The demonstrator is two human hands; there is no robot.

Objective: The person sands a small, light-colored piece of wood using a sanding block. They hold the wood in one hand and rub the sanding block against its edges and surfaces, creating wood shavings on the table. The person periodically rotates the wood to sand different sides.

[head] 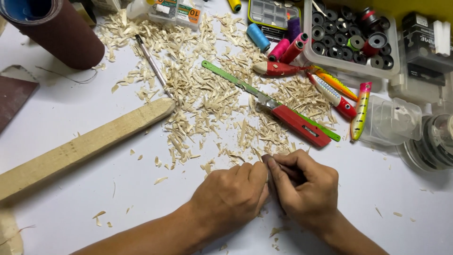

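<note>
Near the front edge of the white table (71,108), the left hand (231,196) and the right hand (306,189) meet, both closed around a small dark workpiece (267,159) whose tip shows between the thumbs; what it is made of cannot be told. Just beyond the hands lies a spread of pale wood shavings (207,94) reaching toward the far side. A red-handled utility knife (295,123) rests on the shavings, crossing a long green ruler-like strip (236,82). To the left, a long wooden stick (85,146) with a whittled end lies at a slant, and a thin pen-like tool (152,63) lies beyond its tip. At the far right stands a clear plastic box (351,68) filled with dark thread bobbins (337,49), with a few coloured ones among them. Beside it, spools of blue, pink and purple thread (281,42) lie loose on the table. A small compartment case (273,13) with a yellow rim sits at the far edge; its contents are too small to tell. Painted fishing lures (337,92) lie just beside the bobbin box, and an empty clear tub (391,120) sits to their right. A roll of dark red sandpaper (61,35) occupies the far left corner.
</note>
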